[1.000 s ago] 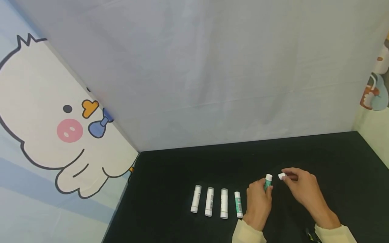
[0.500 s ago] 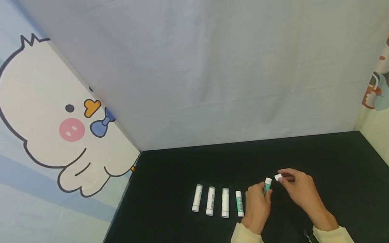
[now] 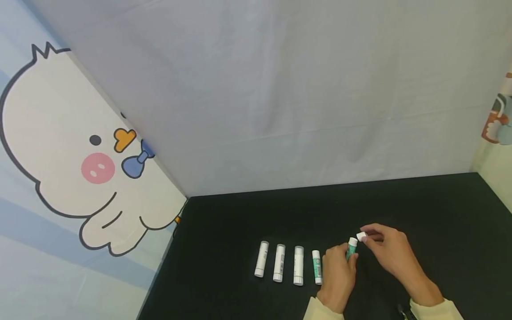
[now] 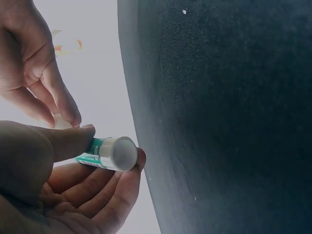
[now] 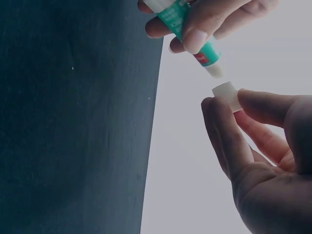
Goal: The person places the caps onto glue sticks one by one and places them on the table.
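Observation:
My left hand [image 3: 338, 273] grips a green and white glue stick [image 5: 176, 20] between thumb and fingers. Its uncapped end, with pale glue showing, points at the other hand in the right wrist view. A short white cap [image 5: 227, 95] is pinched between the thumb and fingertips of my right hand [image 3: 394, 251]. Cap and glue end are close together, with a small gap between them in the right wrist view. Toward the left wrist camera the stick turns its round white base [image 4: 125, 154].
Left of my left hand, a smaller green and white glue stick [image 3: 317, 267] lies beside a row of white glue sticks [image 3: 298, 266] on the black table [image 3: 224, 222]. Part of a dark object [image 3: 403, 312] shows by my right sleeve. A pale curtain [image 3: 320, 98] stands behind.
My right hand has moved left with the cap, bringing it close to the open end of the glue stick. The left hand keeps its grip, with the stick slightly lower.

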The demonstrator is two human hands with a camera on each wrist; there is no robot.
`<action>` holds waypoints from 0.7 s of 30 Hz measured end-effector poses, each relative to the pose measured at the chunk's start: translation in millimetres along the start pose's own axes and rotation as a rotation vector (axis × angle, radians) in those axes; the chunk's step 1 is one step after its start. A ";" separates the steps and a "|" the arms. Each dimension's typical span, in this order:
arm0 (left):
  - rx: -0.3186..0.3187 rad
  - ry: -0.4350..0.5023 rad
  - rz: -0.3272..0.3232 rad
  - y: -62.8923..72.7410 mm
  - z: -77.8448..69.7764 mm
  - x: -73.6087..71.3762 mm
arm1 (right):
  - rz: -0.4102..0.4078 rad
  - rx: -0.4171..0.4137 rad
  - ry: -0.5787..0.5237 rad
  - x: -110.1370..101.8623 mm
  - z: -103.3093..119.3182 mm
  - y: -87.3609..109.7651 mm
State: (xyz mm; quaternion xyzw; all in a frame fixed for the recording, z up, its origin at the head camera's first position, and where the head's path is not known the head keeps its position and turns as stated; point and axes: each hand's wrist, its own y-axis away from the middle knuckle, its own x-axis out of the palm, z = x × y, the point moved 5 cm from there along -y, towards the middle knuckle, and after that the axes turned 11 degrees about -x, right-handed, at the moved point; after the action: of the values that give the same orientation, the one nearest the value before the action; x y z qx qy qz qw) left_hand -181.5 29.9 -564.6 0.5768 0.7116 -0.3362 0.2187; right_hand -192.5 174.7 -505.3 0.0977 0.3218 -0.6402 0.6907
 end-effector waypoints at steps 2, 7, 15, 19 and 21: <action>-0.024 0.002 0.022 1.2 -7.1 -11.0 | 0.017 0.005 -0.005 1.9 0.9 -0.3; -0.033 0.010 0.045 3.6 -15.4 -24.9 | 0.062 0.015 -0.026 7.0 3.3 -0.8; -0.054 0.029 0.072 3.5 -16.7 -30.2 | 0.084 0.001 -0.039 12.5 3.7 -0.6; -0.146 0.015 0.125 3.4 -18.8 -34.6 | 0.095 -0.011 -0.041 14.5 4.2 -0.5; -0.171 -0.005 0.141 4.2 -18.6 -35.9 | 0.106 -0.016 -0.045 15.5 4.5 -0.2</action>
State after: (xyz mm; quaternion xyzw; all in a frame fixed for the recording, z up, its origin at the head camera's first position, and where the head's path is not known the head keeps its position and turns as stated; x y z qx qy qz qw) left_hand -167.5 19.8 -527.9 0.6038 0.6948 -0.2597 0.2920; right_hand -191.7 159.5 -510.6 0.0949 0.3057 -0.6022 0.7314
